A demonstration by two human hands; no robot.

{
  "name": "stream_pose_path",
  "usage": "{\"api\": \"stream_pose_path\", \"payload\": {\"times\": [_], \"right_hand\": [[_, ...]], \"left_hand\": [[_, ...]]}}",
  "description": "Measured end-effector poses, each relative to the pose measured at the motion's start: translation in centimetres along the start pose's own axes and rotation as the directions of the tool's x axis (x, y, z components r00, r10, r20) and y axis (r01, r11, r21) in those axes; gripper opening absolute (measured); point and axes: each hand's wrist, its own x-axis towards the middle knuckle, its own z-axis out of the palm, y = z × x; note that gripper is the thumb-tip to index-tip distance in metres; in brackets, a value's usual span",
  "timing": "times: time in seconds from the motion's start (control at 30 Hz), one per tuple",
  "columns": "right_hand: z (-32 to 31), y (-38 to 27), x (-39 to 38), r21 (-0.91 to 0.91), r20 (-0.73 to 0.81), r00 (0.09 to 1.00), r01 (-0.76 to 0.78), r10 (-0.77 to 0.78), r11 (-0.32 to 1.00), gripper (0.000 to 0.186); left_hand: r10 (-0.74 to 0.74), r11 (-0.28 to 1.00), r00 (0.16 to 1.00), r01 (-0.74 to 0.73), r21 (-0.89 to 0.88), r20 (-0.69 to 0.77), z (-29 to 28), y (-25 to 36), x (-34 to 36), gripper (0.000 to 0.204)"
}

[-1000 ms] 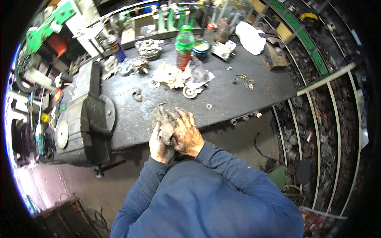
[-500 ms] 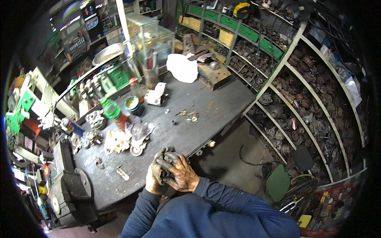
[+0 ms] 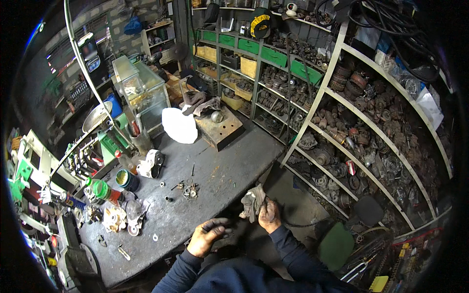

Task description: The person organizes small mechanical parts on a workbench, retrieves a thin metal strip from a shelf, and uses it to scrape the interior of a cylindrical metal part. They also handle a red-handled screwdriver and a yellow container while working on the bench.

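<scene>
left fingers (image 3: 215, 223) left rag (image 3: 251, 202), right fingers (image 3: 265, 211) grip it.

1. The left hand (image 3: 209, 237) had come off the grey rag (image 3: 252, 202) and moved away.
2. The right hand (image 3: 270, 215) alone held the rag, earlier bunched between both.
3. The person (image 3: 239, 276) had turned further right.

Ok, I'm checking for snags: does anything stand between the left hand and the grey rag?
Nothing visible does: only an open gap separates the left hand from the grey rag, which the right hand holds.
</scene>
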Motion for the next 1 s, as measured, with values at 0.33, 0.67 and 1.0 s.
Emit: {"api": "stream_pose_path", "payload": {"times": [0.33,0.67,1.0], "right_hand": [[2.4,-1.7,1.6,-0.614,0.423,0.872,0.475,-0.246,0.63,0.034],[-1.7,2.8,9.5,-0.203,0.193,0.932,0.345,-0.308,0.916,0.041],[-13.7,7.8,22.8,-0.066,0.585,0.689,0.566,-0.428,0.822,0.069]], "left_hand": [[0.022,0.881,1.0,-0.022,-0.472,-0.006,0.3,-3.3,11.0,0.043],[0.106,0.814,0.977,-0.192,-0.548,-0.184,1.0,-0.9,18.4,0.045],[0.123,0.96,0.966,-0.174,-0.22,-0.227,13.5,0.0,29.3,0.038]]}}
